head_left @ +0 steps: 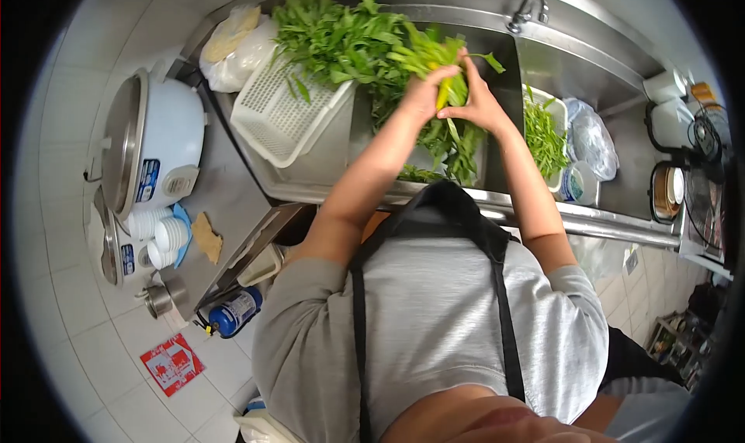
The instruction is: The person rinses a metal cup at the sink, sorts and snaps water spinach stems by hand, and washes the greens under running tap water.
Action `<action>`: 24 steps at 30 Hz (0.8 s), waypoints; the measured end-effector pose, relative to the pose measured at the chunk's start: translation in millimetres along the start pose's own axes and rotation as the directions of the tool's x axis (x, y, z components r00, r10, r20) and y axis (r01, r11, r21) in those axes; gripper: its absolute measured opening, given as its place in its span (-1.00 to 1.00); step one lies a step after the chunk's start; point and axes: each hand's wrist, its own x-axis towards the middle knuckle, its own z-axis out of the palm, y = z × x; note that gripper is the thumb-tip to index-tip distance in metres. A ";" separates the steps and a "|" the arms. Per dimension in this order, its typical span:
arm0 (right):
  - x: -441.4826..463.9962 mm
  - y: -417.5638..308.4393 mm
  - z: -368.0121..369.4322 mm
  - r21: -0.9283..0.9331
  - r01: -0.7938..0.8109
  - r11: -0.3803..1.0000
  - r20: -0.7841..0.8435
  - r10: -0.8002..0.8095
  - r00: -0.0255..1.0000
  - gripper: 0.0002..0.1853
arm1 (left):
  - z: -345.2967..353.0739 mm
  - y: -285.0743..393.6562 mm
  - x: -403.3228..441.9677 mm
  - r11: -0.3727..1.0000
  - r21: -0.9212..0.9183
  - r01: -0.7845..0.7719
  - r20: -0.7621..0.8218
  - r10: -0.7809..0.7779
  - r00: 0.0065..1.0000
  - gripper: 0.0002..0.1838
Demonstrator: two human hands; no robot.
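Squarely between the hands, the bunch of greens point(425, 55) is above the sink point(498, 42), its long axis seemingly pointing away from the body. The left hand point(420, 98) and right hand point(483, 107) curl around opposite sides, gripping it, neither clearly nearer; the white basket point(272, 128) sits farther left.

Both hands are raised over the sink point(497, 159): the left hand point(421, 95) and right hand point(483, 107) hold a bunch point(444, 61) of green stems between them, fingers of both touching it. Loose greens point(334, 35) lie to the left, partly over a white basket point(291, 109). A plastic bag point(239, 51) sits beside that basket. Right of the hands, a white tray point(558, 117) contains cut greens point(543, 138), with a tub point(580, 184) and clear bag point(594, 142) adjacent. A faucet point(529, 12) stands at the far edge.
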 end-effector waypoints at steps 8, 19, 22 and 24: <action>-29.2 53.1 37.2 0.516 -0.256 0.818 -0.207 0.409 0.889 -0.64 | -3.4 24.9 -11.8 0.511 0.847 -0.147 0.272 -0.179 0.945 -0.18; 9.2 33.4 35.2 0.249 -0.143 0.958 -0.315 0.219 0.923 -0.56 | -25.0 -1.7 -14.7 0.727 0.675 -0.129 0.081 0.101 0.992 -0.06; 8.2 21.4 52.6 -0.442 -0.054 0.895 -0.228 -0.053 0.972 -0.29 | 0.1 7.5 -7.8 0.953 0.300 -0.040 -0.242 0.117 0.963 -0.50; 7.0 20.3 44.5 -0.225 -0.004 0.974 -0.096 -0.018 0.995 -0.20 | -19.0 -0.7 9.5 0.986 0.165 -0.033 -0.319 0.085 0.944 -0.67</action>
